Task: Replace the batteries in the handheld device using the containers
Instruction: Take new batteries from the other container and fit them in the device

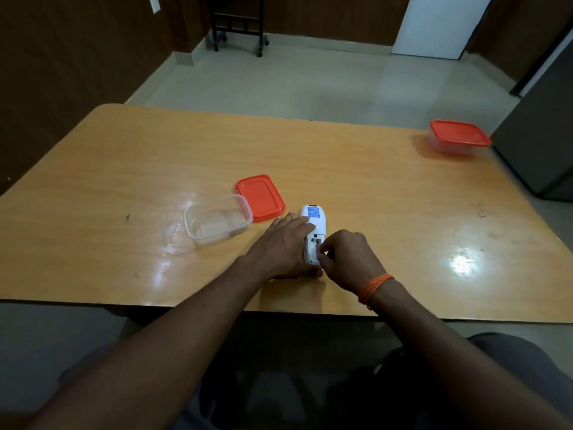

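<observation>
Head cam, looking down at wooden desk (372, 187), glossy, glare patch on R side.

White handheld device (313, 223) lies face-down on desk near front edge, centre-right. Blue label (313, 212) on its far half. Battery bay (315, 243) on near half is open, no cover on it; dark slots visible inside. Can't tell if a cell is seated — too small/blurred.

Left hand (280, 246) lies flat over device's L side, palm down, fingers (290, 219) stretched out and loosely spread, pressing/steadying the body against desk. Not wrapped around it, thumb hidden underneath.

Right hand (347, 259) at near-R corner of the bay, fingers (322, 249) curled and pinched together at the bay edge. Something small may be in the pinch; can't make it out. Orange thread band (373, 288) on R wrist.

Clear open container (217, 223) sits L of device, just beyond the L hand, apart from it. Contents unclear through the reflections. Its red lid (260, 197) lies flat on desk just behind-R of it, touching or nearly overlapping the container's far corner, near device's far end.

Second container w/ red lid on (459, 138), closed, far R corner of desk, well apart from everything else.

Bkgd: tiled floor (279, 79), dark wheeled stand (238, 26) by wall.
</observation>
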